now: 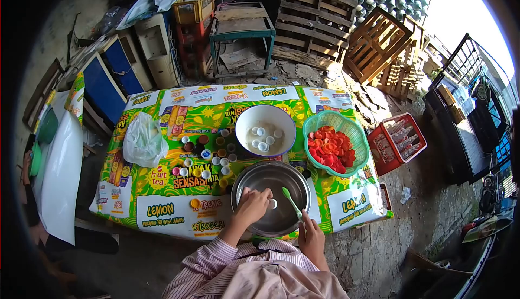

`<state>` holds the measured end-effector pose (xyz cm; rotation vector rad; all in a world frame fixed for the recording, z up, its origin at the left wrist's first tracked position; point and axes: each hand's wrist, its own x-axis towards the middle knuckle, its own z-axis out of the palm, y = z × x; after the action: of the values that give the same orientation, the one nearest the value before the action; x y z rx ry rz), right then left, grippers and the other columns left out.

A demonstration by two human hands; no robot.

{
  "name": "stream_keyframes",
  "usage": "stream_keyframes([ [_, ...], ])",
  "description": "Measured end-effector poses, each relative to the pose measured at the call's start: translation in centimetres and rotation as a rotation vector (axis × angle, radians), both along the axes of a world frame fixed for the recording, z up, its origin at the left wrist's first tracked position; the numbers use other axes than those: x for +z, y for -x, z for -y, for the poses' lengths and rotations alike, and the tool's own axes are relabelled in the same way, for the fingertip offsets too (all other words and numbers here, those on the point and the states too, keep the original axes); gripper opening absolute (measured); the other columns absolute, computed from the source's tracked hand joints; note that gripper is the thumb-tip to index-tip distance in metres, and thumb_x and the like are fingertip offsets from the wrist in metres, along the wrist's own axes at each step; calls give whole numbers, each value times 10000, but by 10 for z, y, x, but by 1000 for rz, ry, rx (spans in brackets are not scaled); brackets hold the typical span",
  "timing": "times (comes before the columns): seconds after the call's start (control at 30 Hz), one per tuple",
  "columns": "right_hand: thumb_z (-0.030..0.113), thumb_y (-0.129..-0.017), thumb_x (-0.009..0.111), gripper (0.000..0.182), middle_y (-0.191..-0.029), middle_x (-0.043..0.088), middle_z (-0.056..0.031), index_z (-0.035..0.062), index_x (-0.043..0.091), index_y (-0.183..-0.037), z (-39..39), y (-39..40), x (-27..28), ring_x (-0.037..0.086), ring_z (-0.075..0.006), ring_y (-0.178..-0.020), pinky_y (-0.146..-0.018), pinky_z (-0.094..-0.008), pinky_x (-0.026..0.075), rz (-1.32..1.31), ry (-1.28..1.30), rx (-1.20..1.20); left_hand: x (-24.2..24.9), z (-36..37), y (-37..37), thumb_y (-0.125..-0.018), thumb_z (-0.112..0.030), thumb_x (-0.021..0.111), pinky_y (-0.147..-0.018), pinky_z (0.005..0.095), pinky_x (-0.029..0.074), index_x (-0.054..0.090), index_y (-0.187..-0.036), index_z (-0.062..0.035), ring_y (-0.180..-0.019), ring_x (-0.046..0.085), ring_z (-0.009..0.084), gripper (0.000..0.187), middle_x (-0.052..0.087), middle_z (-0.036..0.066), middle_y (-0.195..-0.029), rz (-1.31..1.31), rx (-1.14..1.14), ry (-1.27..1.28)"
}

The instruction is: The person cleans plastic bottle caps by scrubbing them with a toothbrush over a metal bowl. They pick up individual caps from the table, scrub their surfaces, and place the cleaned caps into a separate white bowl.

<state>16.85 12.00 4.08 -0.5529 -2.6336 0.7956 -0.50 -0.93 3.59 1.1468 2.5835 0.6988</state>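
Observation:
My left hand (pixel 252 207) is closed over the steel basin (pixel 236 184), its fingertips pinching a white bottle cap (pixel 273 204). In my right hand (pixel 311 237), at the basin's near right rim, is a green toothbrush (pixel 293 204). The bristle end points up and left, a little apart from the cap. Beyond the basin stands a white enamel bowl (pixel 246 116) with several white caps in cloudy liquid. Loose caps (pixel 206 154) of several colours lie on the table cover to the left. A single yellow cap (pixel 195 203) lies nearer to me.
A green plastic basket (pixel 355 128) of red caps stands on the right of the printed table cover (pixel 189 95). A clear plastic bag (pixel 143 142) lies on the left. A red crate (pixel 387 155) is beside the table; wooden pallets (pixel 314 20) lean behind.

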Motion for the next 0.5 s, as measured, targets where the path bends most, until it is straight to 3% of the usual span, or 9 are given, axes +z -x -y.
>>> stream_keyframes([
  [0.1,93,-842,548,466,-842,578,-130,128,451,-1297,-2,0,2,587,-320,-656,-535,-400,466,-98,94,-3,-6,2,2,-848,-152,488,-789,415,407,572,-993,-124,-836,622,268,170,656,81,-839,114,-30,-163],
  [0.13,92,-839,550,457,-824,572,-126,126,458,-1285,-4,3,2,587,-318,-645,-523,-401,467,-53,95,-16,-2,4,4,-841,-152,494,-813,426,417,577,-1004,-123,-842,623,282,186,655,96,-847,190,-26,-40],
  [0.23,90,-836,551,443,-811,564,-123,121,469,-1270,-10,11,-5,586,-316,-630,-511,-403,467,2,44,20,-3,7,15,-826,-145,526,-702,406,465,590,-975,-101,-759,632,283,169,650,105,-778,150,15,-14],
  [0.37,100,-831,558,446,-798,554,-129,116,468,-1267,-7,18,0,583,-321,-612,-501,-405,465,23,56,16,2,5,54,-837,-159,586,-656,316,485,577,-953,-33,-722,662,200,171,677,91,-765,449,70,-157],
  [0.4,86,-831,564,410,-790,570,-123,126,499,-1234,-4,20,1,573,-326,-627,-534,-414,453,26,98,-26,12,2,66,-846,-134,591,-663,284,485,570,-944,-11,-727,662,154,158,684,94,-765,404,103,-137],
  [0.43,86,-831,564,410,-790,570,-123,126,499,-1234,-3,17,1,573,-326,-627,-534,-414,453,27,101,-38,-8,0,88,-856,-142,578,-656,280,487,571,-948,-15,-715,662,155,156,682,95,-762,401,135,-212],
  [0.5,91,-840,558,390,-788,569,-123,118,503,-1225,-1,7,-1,572,-327,-628,-530,-420,445,-26,97,-101,23,-18,133,-858,-170,579,-630,304,490,568,-948,-8,-703,659,195,186,679,102,-753,186,206,-201],
])
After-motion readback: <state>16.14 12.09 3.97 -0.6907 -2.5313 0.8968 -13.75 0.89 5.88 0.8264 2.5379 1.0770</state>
